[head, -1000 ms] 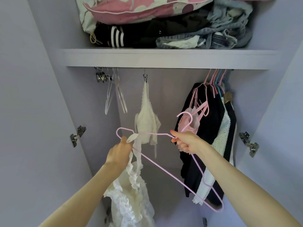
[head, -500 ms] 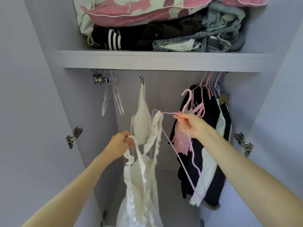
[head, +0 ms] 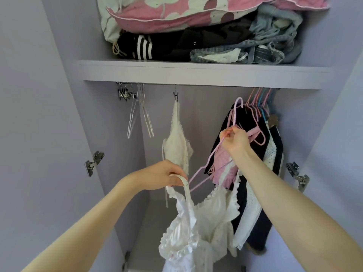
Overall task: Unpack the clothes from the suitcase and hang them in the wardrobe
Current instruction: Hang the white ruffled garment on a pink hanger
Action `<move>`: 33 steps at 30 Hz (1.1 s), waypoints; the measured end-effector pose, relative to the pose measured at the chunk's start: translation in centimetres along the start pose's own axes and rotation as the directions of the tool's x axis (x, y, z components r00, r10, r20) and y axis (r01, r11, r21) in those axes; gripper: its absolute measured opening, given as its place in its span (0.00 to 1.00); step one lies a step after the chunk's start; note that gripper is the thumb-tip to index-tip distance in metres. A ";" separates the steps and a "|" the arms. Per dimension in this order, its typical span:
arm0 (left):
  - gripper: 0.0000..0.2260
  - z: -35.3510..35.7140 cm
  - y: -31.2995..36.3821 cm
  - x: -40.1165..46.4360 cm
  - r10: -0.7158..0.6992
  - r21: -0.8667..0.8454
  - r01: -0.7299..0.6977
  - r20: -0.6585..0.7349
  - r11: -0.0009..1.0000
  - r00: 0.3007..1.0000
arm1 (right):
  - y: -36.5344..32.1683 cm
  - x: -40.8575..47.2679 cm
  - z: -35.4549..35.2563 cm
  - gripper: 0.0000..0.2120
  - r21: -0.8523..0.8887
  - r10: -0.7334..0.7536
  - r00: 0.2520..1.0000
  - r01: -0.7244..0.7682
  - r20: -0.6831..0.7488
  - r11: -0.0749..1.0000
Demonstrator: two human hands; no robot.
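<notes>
Lilac wardrobe [head: 64, 122]: left hand [head: 159, 176] fingers grip white dress [head: 196, 228] strap, right hand [head: 234, 141] grips pink hanger [head: 212, 154].

Both arms reach forward, left hand [head: 160, 176] low (fingers [head: 173, 174] pinched), right hand [head: 234, 141] raised, gripping.

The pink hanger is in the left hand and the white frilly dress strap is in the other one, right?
Not quite. The head view shows the pink hanger held by the right hand. The left hand holds the white frilly dress by its strap.
</notes>
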State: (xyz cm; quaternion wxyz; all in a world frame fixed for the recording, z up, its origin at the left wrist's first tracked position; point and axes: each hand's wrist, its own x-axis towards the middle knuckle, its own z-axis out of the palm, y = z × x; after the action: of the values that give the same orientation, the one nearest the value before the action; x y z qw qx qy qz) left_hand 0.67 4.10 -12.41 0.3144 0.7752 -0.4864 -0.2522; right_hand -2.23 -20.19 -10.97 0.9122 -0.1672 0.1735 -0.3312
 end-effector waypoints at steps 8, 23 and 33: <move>0.10 0.3 0.8 0.9 0.076 -0.108 -0.104 -0.242 0.989 0.967 | 3.1 -1.6 0.8 0.11 -0.034 0.045 0.997 -0.043 0.063 0.999; 0.08 2.3 -0.8 0.7 0.029 -0.287 0.047 0.257 0.957 0.966 | 4.4 -5.0 -0.1 0.12 -0.270 0.200 0.961 -0.144 0.193 0.952; 0.05 4.6 -0.3 2.9 -0.005 -0.012 0.005 -0.037 1.000 0.999 | 3.2 -6.3 -1.4 0.11 -0.967 0.196 0.962 0.147 0.189 0.209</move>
State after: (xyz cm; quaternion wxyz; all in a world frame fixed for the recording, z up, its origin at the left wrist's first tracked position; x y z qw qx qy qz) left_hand -1.20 0.43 -15.99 0.3272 0.7790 -0.4772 -0.2414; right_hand -5.58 -13.96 -12.30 0.6222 -0.7439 0.2193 -0.1072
